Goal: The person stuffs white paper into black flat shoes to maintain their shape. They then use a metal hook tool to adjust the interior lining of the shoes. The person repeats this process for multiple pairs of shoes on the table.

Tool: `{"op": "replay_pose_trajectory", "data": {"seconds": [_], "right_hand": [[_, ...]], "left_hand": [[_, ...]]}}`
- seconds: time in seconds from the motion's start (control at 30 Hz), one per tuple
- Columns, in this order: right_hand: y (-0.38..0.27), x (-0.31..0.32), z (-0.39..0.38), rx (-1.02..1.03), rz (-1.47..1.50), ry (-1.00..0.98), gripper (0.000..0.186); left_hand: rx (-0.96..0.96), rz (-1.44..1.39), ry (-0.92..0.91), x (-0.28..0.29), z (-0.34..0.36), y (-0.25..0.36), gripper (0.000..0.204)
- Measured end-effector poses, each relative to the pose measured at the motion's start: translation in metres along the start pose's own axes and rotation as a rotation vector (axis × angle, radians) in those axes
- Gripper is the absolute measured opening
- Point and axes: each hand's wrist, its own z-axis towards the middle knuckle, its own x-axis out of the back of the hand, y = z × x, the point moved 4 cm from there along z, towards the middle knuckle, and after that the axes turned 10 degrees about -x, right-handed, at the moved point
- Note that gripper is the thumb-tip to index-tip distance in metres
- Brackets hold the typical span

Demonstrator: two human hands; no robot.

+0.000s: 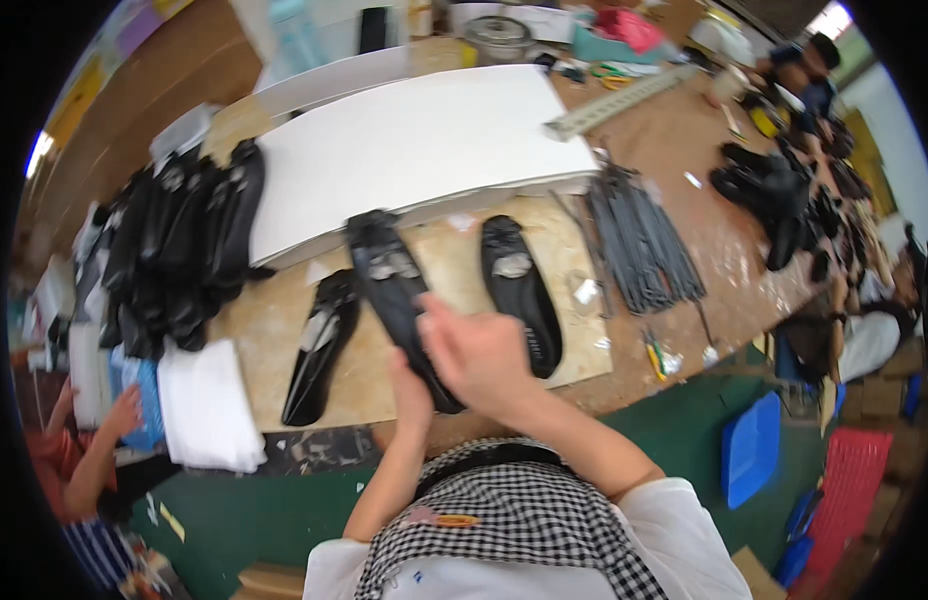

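Note:
My left hand (410, 398) grips the middle black flat shoe (382, 290) from beneath and beside its lower part; its fingers are partly hidden. My right hand (474, 358) is over that shoe with curled fingers at the insole; what they hold, if anything, is hidden. Crumpled pale paper sits in the shoe's toe end. To the right, another flat (532, 318) lies sole down, also with pale stuffing. On the left, a third shoe (314, 360) lies tilted on its side on the beige board (234, 390).
Piled black shoes (179, 240), a white cloth (204, 405), white sheets (404, 140), grey strips (644, 245) and yellow-handled cutters (654, 355) surround me. More shoes (769, 200) lie right. A co-worker (79, 470) is left, others (804, 80) at right. A blue tray (749, 450) sits below the bench.

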Motion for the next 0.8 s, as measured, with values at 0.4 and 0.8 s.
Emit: {"op": "replay_pose_trajectory", "data": {"seconds": [0.4,0.8], "right_hand": [[0.034,-0.018,-0.015,-0.069,0.090,-0.347,0.030],[0.223,0.104,-0.002,-0.433,-0.530,0.156,0.023]], "left_hand": [[-0.007,0.171,0.013,0.031,-0.006,-0.019,0.059],[-0.053,0.929,-0.475,-0.085,0.037,0.017,0.070]]}}
